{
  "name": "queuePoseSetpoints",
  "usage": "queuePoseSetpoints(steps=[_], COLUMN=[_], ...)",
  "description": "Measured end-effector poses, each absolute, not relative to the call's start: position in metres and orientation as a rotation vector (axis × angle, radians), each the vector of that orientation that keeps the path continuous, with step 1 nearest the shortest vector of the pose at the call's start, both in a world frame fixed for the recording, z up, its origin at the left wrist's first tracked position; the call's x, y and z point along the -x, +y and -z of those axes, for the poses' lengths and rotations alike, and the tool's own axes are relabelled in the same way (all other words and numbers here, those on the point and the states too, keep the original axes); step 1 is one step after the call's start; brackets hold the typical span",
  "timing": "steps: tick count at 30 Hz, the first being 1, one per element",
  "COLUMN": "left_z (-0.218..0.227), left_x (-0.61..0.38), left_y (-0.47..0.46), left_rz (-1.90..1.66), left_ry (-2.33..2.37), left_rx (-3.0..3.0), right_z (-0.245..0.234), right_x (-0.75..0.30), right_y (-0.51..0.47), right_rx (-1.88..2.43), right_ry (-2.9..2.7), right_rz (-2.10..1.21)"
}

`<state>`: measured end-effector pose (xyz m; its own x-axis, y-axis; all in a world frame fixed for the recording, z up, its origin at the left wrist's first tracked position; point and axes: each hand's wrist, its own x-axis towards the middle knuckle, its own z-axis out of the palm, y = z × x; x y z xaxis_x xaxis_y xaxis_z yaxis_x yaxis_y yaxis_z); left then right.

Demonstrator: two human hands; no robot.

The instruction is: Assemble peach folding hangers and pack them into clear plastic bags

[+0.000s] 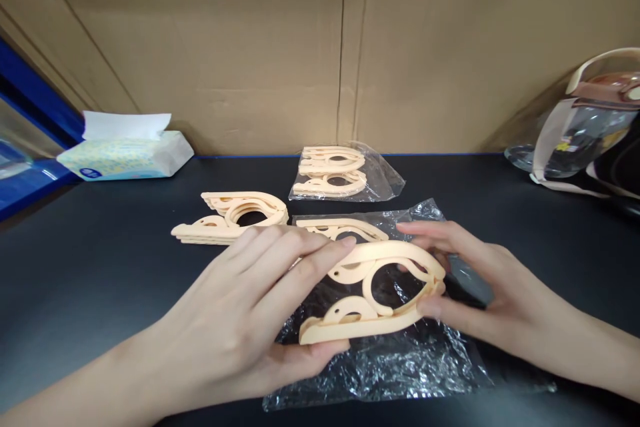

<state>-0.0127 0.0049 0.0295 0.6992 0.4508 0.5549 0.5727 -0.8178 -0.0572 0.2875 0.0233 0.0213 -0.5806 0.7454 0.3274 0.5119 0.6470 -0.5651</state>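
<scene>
A cream folding clothes hanger [380, 327] is held between both hands, folded, with its curved hook parts curled in the middle. My left hand [245, 287] grips its left end, fingers over the top and thumb under the lower arm. At the rounded right end, my right hand [485, 287] pinches it with the thumb in front; some of its fingers are hidden behind. Below lies a clear plastic bag [390, 373], crinkled and shiny. Another folded hanger [345, 224] lies on or in that bag, partly covered by the held one. Left of it sits a stack of folded hangers [260, 203].
Farther back is a second clear bag [385, 180] with folded hangers inside. A tissue pack [125, 157] stands at the back left, and a clear bottle with a strap [585, 133] at the back right. Cardboard [250, 47] walls off the black table's [125, 260] far edge.
</scene>
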Motion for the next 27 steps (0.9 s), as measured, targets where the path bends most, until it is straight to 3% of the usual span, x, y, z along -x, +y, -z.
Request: queuePoseSetpoints(steps=[5,10,17,27], left_z=[-0.029,-0.025,-0.026,-0.025], left_x=[0.013,0.013,0.012,0.011], left_y=[0.008,0.010,0.009,0.005], left_rz=[0.749,0.717,0.711,0.806], left_ry=[-0.868,-0.904,-0.878,-0.841], left_rx=[2.713,2.743,2.749,2.697], right_z=[-0.025,-0.028,-0.030,-0.028], right_x=[-0.290,-0.289,-0.288,-0.290], right_y=[0.028,0.033,0.034,0.028], right_rx=[1.098,1.093,1.068,1.081], right_ry=[-2.028,-1.869,-1.809,-1.968], right_rz=[-1.183,-1.417,-1.516,-1.360])
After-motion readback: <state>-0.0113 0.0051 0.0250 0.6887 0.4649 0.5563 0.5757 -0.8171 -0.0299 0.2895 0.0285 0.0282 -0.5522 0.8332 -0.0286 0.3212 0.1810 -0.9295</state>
